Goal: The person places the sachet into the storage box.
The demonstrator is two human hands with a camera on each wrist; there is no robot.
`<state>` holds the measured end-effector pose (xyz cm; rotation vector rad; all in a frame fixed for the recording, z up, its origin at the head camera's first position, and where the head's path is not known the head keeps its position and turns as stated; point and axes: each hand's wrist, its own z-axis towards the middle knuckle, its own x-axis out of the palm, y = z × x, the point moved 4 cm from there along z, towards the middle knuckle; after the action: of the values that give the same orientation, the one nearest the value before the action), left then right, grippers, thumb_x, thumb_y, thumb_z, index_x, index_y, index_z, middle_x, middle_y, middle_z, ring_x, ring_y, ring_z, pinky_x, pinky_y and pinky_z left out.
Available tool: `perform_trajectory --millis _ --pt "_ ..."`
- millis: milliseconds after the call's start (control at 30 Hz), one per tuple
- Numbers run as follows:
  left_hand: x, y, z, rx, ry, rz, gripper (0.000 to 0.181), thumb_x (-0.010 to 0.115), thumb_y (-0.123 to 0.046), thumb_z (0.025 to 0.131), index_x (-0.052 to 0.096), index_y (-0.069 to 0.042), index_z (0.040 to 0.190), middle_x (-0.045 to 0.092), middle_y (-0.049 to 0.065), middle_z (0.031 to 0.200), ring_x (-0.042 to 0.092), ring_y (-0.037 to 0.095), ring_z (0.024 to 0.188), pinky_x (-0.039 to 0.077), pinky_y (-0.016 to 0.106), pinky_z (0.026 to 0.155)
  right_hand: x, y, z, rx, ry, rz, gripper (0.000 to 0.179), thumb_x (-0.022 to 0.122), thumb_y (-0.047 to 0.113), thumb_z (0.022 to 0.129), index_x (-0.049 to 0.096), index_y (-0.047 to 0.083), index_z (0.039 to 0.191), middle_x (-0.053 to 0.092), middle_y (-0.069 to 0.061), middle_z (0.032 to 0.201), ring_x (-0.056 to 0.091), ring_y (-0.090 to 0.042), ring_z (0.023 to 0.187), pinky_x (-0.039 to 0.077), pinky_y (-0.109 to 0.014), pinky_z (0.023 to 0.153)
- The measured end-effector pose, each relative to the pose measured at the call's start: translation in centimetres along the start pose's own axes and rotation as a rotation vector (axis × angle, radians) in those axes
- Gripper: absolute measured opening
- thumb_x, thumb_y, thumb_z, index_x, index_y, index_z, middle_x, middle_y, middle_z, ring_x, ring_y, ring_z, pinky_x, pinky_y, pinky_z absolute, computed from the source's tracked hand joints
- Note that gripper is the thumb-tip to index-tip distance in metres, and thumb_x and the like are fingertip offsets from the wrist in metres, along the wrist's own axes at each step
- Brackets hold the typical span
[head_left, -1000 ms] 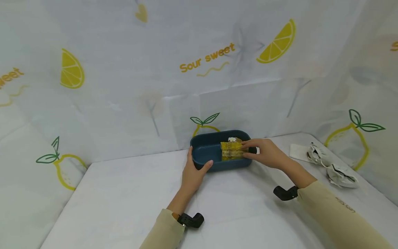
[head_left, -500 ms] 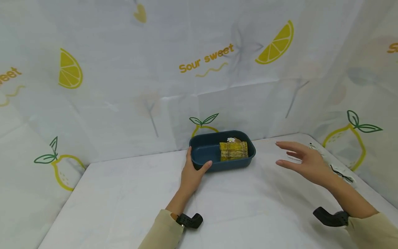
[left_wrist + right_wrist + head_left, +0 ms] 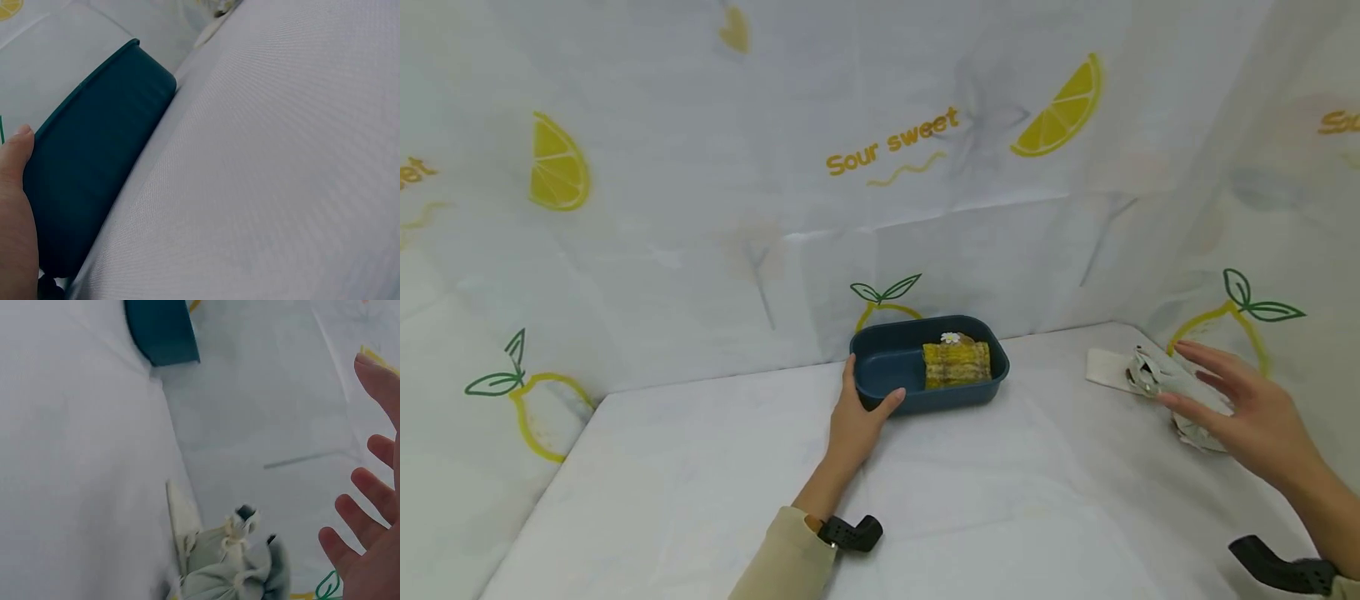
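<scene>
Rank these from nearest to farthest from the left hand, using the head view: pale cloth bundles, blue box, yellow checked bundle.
1. Blue box: touching the left hand.
2. Yellow checked bundle: inside the box, toward its right end.
3. Pale cloth bundles: farther right, by the right hand.

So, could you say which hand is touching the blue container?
The left hand, touching the container at its left end; the right hand is apart from it.
</scene>
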<state>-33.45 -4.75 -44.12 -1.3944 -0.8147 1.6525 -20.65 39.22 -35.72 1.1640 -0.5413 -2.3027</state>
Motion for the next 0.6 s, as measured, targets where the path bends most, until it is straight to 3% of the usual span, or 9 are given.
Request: perform_trajectory --millis 67,133,200,233,333,433,533,600 --pt "-0.1 0.1 0.0 0.003 -0.005 0.001 0.106 0.069 -0.069 0.084 0.009 -0.032 0.164 0.026 0.007 0.169 0.035 0.036 0.151 0.034 0.062 0.117 0.2 -1.2 -0.3 0.065 -0.017 -0.024 0.073 0.077 0.018 0.091 0.042 0.009 0.154 0.032 0.026 0.157 0.028 0.01 0.146 0.025 -0.006 0.116" --pt "0.0 0.2 0.0 0.002 0.002 0.0 0.107 0.069 -0.069 0.083 0.009 -0.033 0.164 0.026 0.006 0.168 0.036 0.035 0.151 0.034 0.061 0.117 0.3 -2.4 -0.6 0.134 -0.025 -0.054 0.075 0.075 0.022 0.093 0.037 0.007 0.156 0.027 0.002 0.168 0.021 -0.019 0.158 0.021 -0.037 0.128" --pt "0.1 0.2 0.0 0.006 0.009 0.001 0.107 0.068 -0.07 0.083 0.009 -0.033 0.164 0.026 0.007 0.168 0.037 0.036 0.15 0.035 0.062 0.116 0.3 -3.4 -0.8 0.199 -0.027 -0.082 0.079 0.073 0.025 0.094 0.031 0.004 0.158 0.02 -0.023 0.167 0.014 -0.047 0.155 0.014 -0.067 0.123" --pt "0.2 0.2 0.0 0.007 0.011 0.003 0.107 0.068 -0.071 0.083 0.009 -0.033 0.164 0.026 0.008 0.168 0.037 0.037 0.149 0.035 0.062 0.116 0.3 -4.0 -0.9 0.228 -0.025 -0.094 0.08 0.072 0.027 0.095 0.029 0.003 0.158 0.017 -0.03 0.165 0.012 -0.053 0.153 0.01 -0.076 0.116" --pt "0.2 0.2 -0.1 -0.006 0.013 0.002 0.108 0.069 -0.072 0.082 0.009 -0.034 0.164 0.026 0.007 0.168 0.037 0.036 0.15 0.035 0.062 0.116 0.4 -5.5 -0.9 0.288 -0.016 -0.127 0.083 0.068 0.034 0.097 0.024 0.002 0.159 0.015 -0.034 0.164 0.011 -0.057 0.151 0.012 -0.078 0.114" --pt "0.2 0.3 -0.1 -0.017 0.005 0.004 0.108 0.068 -0.072 0.082 0.009 -0.035 0.163 0.026 0.006 0.168 0.037 0.036 0.15 0.034 0.062 0.117 0.6 -6.7 -0.9 0.35 0.002 -0.139 0.082 0.063 0.041 0.099 0.022 0.004 0.16 0.018 -0.035 0.162 0.02 -0.062 0.144 0.021 -0.078 0.109" --pt "0.1 0.4 0.0 -0.018 -0.002 0.006 0.107 0.068 -0.072 0.082 0.009 -0.036 0.163 0.026 0.006 0.168 0.037 0.036 0.15 0.034 0.062 0.117 1.0 -7.6 -0.9 0.369 0.011 -0.115 0.075 0.057 0.041 0.102 0.024 0.005 0.16 0.022 -0.036 0.161 0.025 -0.062 0.142 0.026 -0.075 0.109" --pt "0.0 0.5 0.1 -0.014 -0.005 0.009 0.107 0.068 -0.072 0.082 0.009 -0.035 0.163 0.027 0.007 0.168 0.037 0.036 0.15 0.034 0.062 0.117 1.2 -8.1 -1.1 0.366 0.008 -0.087 0.07 0.054 0.04 0.104 0.026 0.008 0.16 0.025 -0.031 0.162 0.025 -0.054 0.147 0.031 -0.053 0.122"
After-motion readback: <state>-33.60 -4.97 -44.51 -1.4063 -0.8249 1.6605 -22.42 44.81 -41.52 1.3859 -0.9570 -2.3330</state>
